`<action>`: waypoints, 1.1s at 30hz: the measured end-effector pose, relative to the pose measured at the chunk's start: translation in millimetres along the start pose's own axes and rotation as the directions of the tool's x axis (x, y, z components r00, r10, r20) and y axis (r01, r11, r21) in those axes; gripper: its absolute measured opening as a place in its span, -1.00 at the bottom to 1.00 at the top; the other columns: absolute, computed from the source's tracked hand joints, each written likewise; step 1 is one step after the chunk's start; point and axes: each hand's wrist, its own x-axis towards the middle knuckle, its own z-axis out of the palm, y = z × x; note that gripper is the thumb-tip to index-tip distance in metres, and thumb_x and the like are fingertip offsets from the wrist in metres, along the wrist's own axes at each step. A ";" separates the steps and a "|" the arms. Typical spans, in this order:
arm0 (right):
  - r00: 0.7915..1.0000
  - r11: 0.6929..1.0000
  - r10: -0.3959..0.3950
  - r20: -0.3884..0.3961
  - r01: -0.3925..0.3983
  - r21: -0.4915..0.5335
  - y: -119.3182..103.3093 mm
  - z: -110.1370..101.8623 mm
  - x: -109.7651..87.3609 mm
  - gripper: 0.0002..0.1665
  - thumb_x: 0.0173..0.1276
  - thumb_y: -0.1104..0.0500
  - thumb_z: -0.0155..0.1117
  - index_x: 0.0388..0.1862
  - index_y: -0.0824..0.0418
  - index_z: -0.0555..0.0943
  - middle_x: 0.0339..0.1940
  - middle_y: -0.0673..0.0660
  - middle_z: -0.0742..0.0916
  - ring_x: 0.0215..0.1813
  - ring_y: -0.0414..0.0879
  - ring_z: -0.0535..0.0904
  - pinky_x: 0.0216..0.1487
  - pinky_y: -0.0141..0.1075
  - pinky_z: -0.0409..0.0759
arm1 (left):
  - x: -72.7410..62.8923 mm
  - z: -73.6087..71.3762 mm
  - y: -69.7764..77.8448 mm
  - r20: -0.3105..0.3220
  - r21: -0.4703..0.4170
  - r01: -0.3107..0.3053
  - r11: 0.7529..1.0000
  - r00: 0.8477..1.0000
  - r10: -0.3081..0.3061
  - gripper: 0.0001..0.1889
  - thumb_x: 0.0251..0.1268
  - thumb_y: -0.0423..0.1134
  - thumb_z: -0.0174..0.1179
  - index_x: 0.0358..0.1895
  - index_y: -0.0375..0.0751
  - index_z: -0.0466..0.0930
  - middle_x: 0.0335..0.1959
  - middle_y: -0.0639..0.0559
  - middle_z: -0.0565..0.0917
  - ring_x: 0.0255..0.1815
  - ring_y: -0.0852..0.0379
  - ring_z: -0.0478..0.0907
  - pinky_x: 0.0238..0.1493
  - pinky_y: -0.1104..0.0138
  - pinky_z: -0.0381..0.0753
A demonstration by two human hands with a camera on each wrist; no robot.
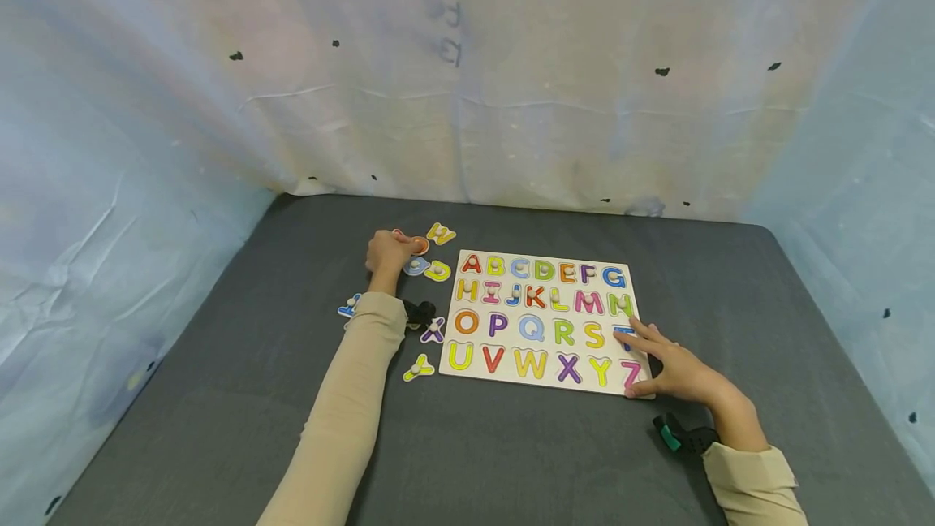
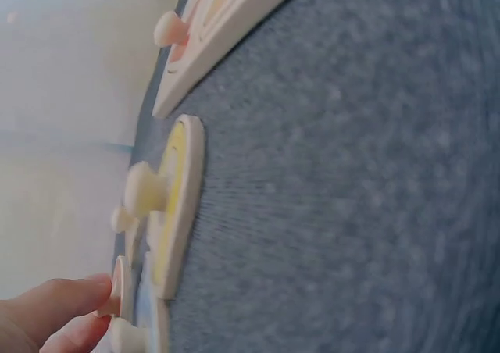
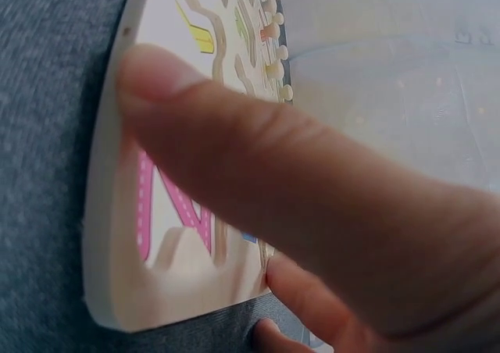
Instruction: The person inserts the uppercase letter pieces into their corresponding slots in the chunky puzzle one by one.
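A dark grey worktop (image 1: pixel 540 453) spreads beneath, its corner at two o'clock rounded. A pale, creased sheet (image 1: pixel 548 144) hangs at twelve o'clock, dotted with small dark marks (image 1: pixel 661 71); light-blue sheeting (image 1: pixel 88 185) rises at nine and three. Faint, blurred lettering (image 1: pixel 453 52) near twelve is perhaps reversed.

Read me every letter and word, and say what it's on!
"ABCDEFG": puzzle board, top row
"HIJKLMN": second row
"OPQRST": third row, T partly covered
"UVWXYZ": bottom row
"X": loose purple piece
"Y": loose yellow piece
Other loose pieces, faint backdrop marks: too small, blurred or covered to read surely.
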 end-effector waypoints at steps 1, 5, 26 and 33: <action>1.000 1.000 -0.002 -0.001 0.002 -0.001 0.2 -0.2 -0.1 0.09 -0.03 -0.02 0.56 0.44 0.27 0.27 0.53 0.48 0.05 0.48 0.60 -0.18 0.23 0.57 -0.18 | -0.6 -0.6 0.5 -0.006 -0.009 -0.019 1.000 1.000 0.019 -0.71 0.16 0.04 0.33 -0.25 -0.11 0.73 -0.10 -0.11 0.74 -0.07 -0.11 0.65 -0.03 0.06 0.59; 1.000 1.000 -0.002 0.002 0.002 0.001 0.1 -0.9 0.5 0.10 -0.03 -0.02 0.56 0.44 0.27 0.26 0.53 0.49 0.05 0.47 0.61 -0.19 0.22 0.57 -0.19 | -4.6 -4.5 3.4 -0.014 -0.029 -0.113 0.993 0.994 0.112 -0.72 0.17 0.02 0.34 -0.22 -0.09 0.78 -0.09 -0.08 0.76 -0.10 -0.09 0.66 -0.05 0.05 0.58; 1.000 1.000 0.001 0.000 -0.001 0.023 2.4 0.0 1.4 0.11 -0.05 -0.02 0.57 0.44 0.30 0.26 0.53 0.50 0.03 0.47 0.61 -0.23 0.24 0.56 -0.28 | -49.2 -18.8 -4.6 0.247 -0.225 -0.382 0.896 0.867 0.432 -0.68 0.12 -0.10 0.39 -0.16 -0.26 0.76 -0.80 0.19 0.23 -0.71 0.20 0.12 -0.53 0.35 0.13; 1.000 1.000 -0.017 -0.007 0.017 0.021 3.6 0.8 0.8 0.10 -0.04 -0.01 0.57 0.44 0.29 0.26 0.53 0.51 0.03 0.47 0.62 -0.21 0.24 0.56 -0.25 | -66.2 -22.7 -4.4 0.365 -0.237 -0.396 0.887 0.810 0.459 -0.71 0.13 -0.12 0.38 -0.18 -0.27 0.76 -0.83 0.20 0.24 -0.73 0.21 0.10 -0.55 0.38 0.11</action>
